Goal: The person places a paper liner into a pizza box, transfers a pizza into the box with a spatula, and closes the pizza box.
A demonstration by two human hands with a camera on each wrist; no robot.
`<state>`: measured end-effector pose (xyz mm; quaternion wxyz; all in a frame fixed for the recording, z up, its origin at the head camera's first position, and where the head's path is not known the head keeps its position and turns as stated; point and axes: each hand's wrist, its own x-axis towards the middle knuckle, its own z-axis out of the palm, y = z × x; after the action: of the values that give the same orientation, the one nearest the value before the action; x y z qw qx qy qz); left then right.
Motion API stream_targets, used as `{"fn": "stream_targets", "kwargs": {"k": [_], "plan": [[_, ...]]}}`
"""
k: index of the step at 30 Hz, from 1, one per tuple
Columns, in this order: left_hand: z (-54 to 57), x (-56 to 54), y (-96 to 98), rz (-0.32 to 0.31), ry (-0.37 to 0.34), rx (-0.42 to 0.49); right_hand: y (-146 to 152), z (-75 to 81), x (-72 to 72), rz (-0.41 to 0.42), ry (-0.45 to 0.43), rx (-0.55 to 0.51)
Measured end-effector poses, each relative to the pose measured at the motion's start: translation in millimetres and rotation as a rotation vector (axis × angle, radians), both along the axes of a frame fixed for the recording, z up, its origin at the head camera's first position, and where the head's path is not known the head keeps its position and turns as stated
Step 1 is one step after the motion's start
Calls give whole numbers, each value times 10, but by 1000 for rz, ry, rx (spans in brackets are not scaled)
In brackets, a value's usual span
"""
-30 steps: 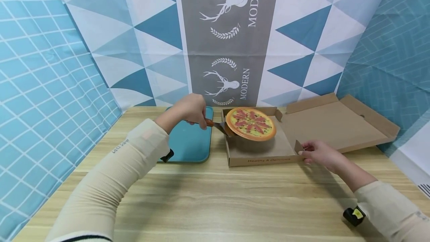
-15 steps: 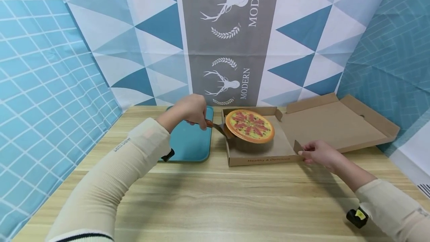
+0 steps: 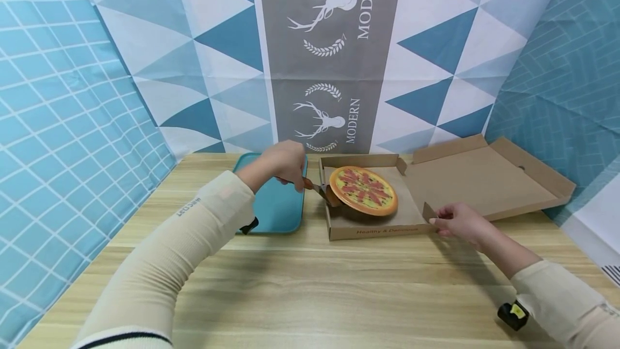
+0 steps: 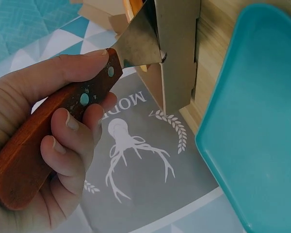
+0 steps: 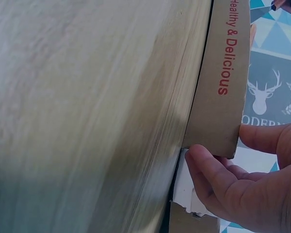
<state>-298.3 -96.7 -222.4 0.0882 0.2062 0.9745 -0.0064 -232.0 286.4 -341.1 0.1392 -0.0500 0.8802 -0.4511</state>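
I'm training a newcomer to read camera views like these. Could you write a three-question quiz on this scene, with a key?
1. Fill in: the red print on the front of the cardboard box reads "Healthy & ____".
2. Choose one. The left grip holds: A) the teal tray; B) a spatula; C) the box lid.
3. True or false: the pizza lies on the teal tray.

Key: 1. Delicious. 2. B. 3. False; it is over the open box.

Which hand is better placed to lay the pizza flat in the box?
Probably the left hand: it holds the spatula, its blade at the pizza, while the right hand pinches the box.
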Motion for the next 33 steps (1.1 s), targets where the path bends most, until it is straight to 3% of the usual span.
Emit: {"fn": "stream_targets", "kwargs": {"k": [8,20,27,33], "plan": [[-11,10,54,-19,-5,8,-22,-3,15,9,37,55],[-14,-30,144,-59,-12,-62,-22,-2,24,1,29,71],[74,-46,237,-84,-11,-155,-20,-16,19,-12,25,70],[210,-94,342,-69,-62,-238,-14,-24,17,-14,38,78]]}}
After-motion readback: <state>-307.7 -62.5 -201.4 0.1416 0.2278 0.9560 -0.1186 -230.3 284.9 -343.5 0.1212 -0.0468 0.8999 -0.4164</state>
